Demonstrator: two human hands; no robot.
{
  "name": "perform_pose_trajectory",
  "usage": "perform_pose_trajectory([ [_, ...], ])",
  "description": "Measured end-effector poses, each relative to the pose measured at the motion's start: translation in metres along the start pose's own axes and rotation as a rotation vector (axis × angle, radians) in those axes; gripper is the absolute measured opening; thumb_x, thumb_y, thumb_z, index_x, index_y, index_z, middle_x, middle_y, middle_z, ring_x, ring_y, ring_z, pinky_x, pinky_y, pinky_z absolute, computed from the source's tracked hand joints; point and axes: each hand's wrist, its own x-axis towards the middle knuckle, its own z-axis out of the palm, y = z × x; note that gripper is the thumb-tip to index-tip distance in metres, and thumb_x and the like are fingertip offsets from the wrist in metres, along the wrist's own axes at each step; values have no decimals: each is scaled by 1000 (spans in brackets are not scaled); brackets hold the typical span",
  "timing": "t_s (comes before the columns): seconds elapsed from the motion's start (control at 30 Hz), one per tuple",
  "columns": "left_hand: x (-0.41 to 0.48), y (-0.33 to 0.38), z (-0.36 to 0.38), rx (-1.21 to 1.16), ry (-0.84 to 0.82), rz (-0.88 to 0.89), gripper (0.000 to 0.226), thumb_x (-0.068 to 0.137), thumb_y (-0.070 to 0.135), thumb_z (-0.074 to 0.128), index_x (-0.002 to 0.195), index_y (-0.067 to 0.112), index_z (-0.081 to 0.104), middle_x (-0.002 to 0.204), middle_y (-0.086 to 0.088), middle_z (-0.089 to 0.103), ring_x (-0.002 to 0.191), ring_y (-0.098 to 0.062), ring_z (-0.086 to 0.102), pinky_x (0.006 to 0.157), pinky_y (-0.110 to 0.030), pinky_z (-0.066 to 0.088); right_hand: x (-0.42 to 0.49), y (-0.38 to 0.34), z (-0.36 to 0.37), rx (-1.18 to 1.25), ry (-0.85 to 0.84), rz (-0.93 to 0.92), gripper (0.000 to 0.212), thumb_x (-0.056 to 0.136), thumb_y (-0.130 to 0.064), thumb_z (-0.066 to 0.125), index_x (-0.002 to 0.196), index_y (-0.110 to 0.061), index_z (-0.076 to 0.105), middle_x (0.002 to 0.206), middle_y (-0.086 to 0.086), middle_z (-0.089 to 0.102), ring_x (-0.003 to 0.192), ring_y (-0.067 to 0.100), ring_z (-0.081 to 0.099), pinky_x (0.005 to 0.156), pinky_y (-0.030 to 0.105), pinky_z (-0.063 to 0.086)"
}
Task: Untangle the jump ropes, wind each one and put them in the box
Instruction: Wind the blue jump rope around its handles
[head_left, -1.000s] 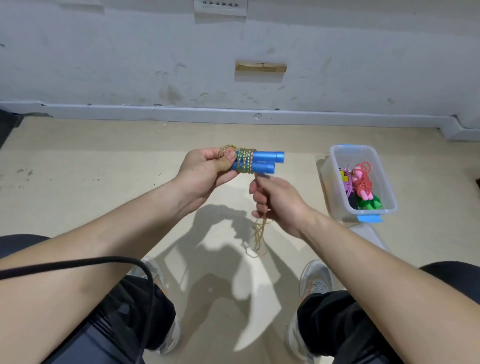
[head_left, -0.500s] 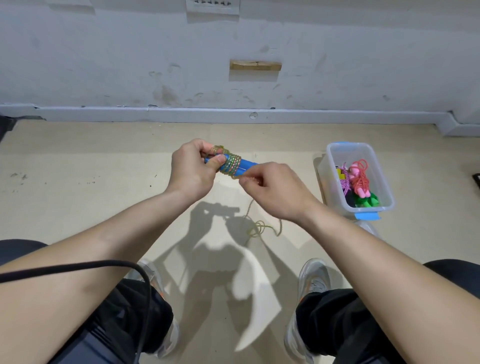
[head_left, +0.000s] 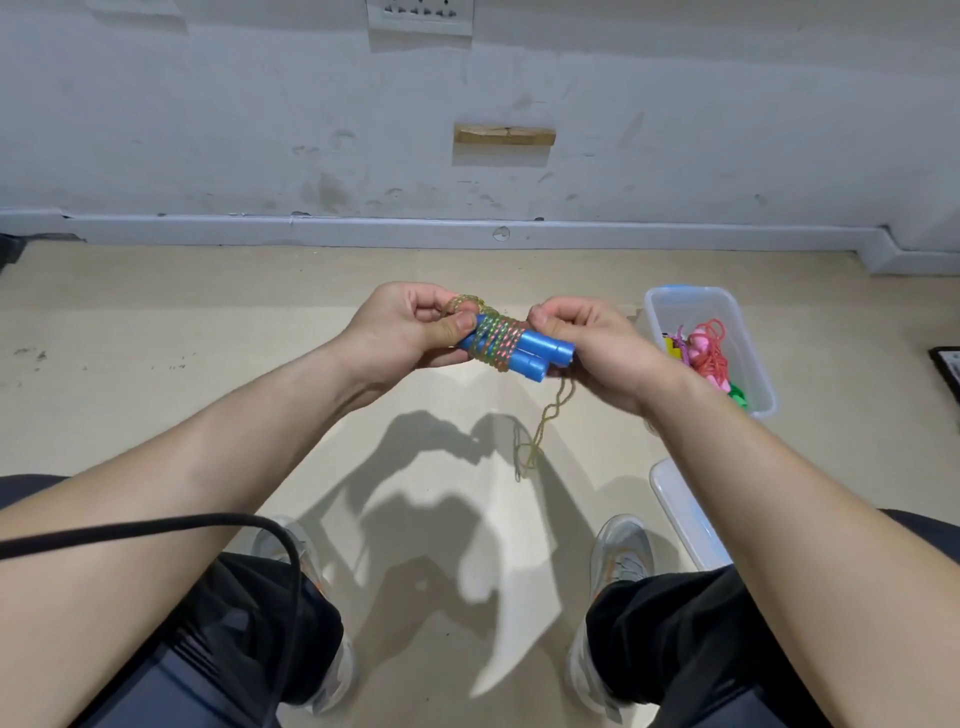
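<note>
A white painted wall (head_left: 208, 104) fills the far side, scuffed and smudged with grey marks. A white socket plate (head_left: 420, 15) sits at its top edge, and a short wooden block (head_left: 504, 135) is fixed lower down, casting a shadow beneath itself. A pale grey skirting strip (head_left: 311, 228) runs along the foot of the wall and steps down at the right. The floor (head_left: 156, 338) is smooth and beige, with dark specks (head_left: 31, 354) at the left. Hard-edged shadows (head_left: 431, 467) lie on it among bright patches.

Bright overhead light, sharp arm shadows on the floor (head_left: 156, 332), wide-angle bending at edges, focus crisp
</note>
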Motion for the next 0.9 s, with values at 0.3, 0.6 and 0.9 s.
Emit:
perform_pose_trajectory([
  [0.3,5,-10,-8,-271,214,-28,9,98,8,59,99,3,65,95,-7,68,78,-8,71,72,-18,57,-16,41,50,-227,43,193,52,109,-37,35,66,-13,52,54,0,43,47,19,46,50,24,39],
  [0.6,11,-32,-1,81,471,67,19,93,3,66,80,14,60,88,0,64,84,-21,68,76,-28,61,-27,22,80,-1068,-40,-94,33,102,-27,38,70,-18,43,67,3,48,62,23,46,54,38,27],
  [0.9,6,-33,6,533,230,119,20,87,9,75,78,24,66,87,-6,72,84,-28,72,82,-41,61,-13,-21,33,-980,-47,-261,13,88,-19,66,77,-19,71,64,-10,62,57,3,52,57,19,34],
])
